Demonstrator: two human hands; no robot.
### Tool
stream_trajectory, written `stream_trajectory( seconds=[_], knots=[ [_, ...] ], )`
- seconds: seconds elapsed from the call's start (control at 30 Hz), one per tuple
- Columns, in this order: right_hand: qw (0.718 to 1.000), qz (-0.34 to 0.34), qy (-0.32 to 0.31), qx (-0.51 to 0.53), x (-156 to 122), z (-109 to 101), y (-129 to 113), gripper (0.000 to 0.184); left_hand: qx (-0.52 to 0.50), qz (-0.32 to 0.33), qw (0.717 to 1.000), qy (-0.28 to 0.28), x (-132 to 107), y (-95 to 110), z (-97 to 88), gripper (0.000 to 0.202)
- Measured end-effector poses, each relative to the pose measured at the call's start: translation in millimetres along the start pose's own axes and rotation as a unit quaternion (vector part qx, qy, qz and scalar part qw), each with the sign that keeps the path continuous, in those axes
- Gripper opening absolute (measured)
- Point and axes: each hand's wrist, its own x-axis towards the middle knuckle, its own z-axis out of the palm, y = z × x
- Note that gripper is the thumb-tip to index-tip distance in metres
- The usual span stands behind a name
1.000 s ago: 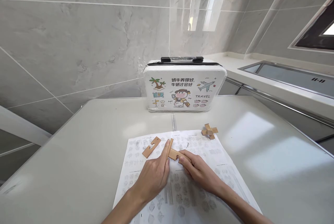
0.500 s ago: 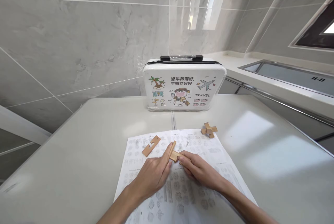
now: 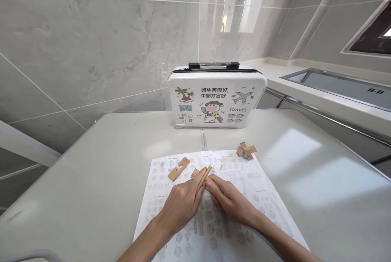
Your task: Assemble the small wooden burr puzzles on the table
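Observation:
Over the printed sheet, my left hand (image 3: 185,199) pinches a narrow wooden puzzle piece (image 3: 208,171) that slants up to the right. My right hand (image 3: 227,197) is closed around a second wooden puzzle piece (image 3: 194,173), whose end sticks out to the left beyond the first. The two pieces cross between my fingertips; their notches are hidden by the fingers. A flat notched wooden piece (image 3: 175,172) lies on the sheet, up and to the left of my left hand. At the sheet's far right corner sits an assembled cross-shaped wooden puzzle (image 3: 247,151).
A large paper sheet (image 3: 165,184) with printed diagrams lies on the white table (image 3: 91,188). Behind it a white cartoon-printed case (image 3: 195,111) in plastic wrap stands against the tiled wall (image 3: 100,42). To the right runs a counter with a sink (image 3: 345,87).
The piece in my right hand has moved left across the other one, and its end now shows past my left fingers. The view has shifted slightly.

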Motion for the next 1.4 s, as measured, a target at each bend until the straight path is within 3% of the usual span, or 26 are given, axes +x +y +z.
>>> stream_trajectory(
  seconds=[0.2, 0.37, 0.5, 0.67, 0.73, 0.9, 1.0, 1.07, 1.13, 1.23, 1.3, 1.4],
  knots=[
    [1.0, 0.001, -0.011, -0.003, -1.3, 2.5, -4.6, 0.046, 0.009, 0.011, 1.0, 0.019, -1.1, -2.5, 1.6, 0.057],
    [0.998, -0.002, -0.026, 0.054, -0.8, 2.3, -4.2, 0.048, 0.029, 0.029, 0.999, 0.024, -1.2, -5.1, 1.8, 0.056],
    [0.988, 0.02, -0.046, 0.146, -0.8, -1.4, -6.8, 0.047, 0.023, -0.022, 0.999, 0.044, -3.0, -3.9, -0.4, 0.056],
    [0.962, 0.071, -0.046, 0.261, 0.2, -9.2, -9.6, 0.045, -0.1, -0.125, 0.98, 0.117, -3.4, -1.0, -4.9, 0.044],
    [0.951, 0.081, -0.06, 0.291, 0.6, -11.6, -9.2, 0.05, -0.124, -0.145, 0.974, 0.12, -2.4, -0.1, -7.2, 0.039],
    [0.931, 0.111, -0.111, 0.329, 0.7, -16.0, -8.1, 0.055, -0.157, -0.11, 0.981, 0.034, -1.6, 0.9, -12.5, 0.029],
    [0.918, 0.129, -0.161, 0.338, 0.2, -17.3, -9.0, 0.043, -0.183, -0.066, 0.98, 0.042, 0.5, 3.5, -14.6, 0.024],
    [0.913, 0.136, -0.19, 0.334, -0.7, -17.4, -10.7, 0.039, -0.2, -0.073, 0.974, 0.071, 3.5, 6.4, -16.6, 0.028],
    [0.924, 0.127, -0.185, 0.309, -1.9, -16.8, -12.8, 0.049, -0.244, -0.11, 0.959, 0.096, 6.8, 8.9, -19.3, 0.032],
    [0.975, 0.073, -0.089, 0.192, -2.1, -14.9, -15.0, 0.058, -0.356, -0.189, 0.906, 0.132, 10.7, 8.1, -23.9, 0.034],
    [0.998, 0.037, 0.0, 0.06, 1.8, -12.7, -14.7, 0.046, -0.435, -0.238, 0.85, 0.177, 12.7, 3.9, -26.9, 0.036],
    [0.984, -0.04, 0.087, -0.153, 17.7, -8.0, -11.9, 0.017, -0.533, -0.273, 0.761, 0.252, 15.7, -5.0, -32.8, 0.038]
  ],
)
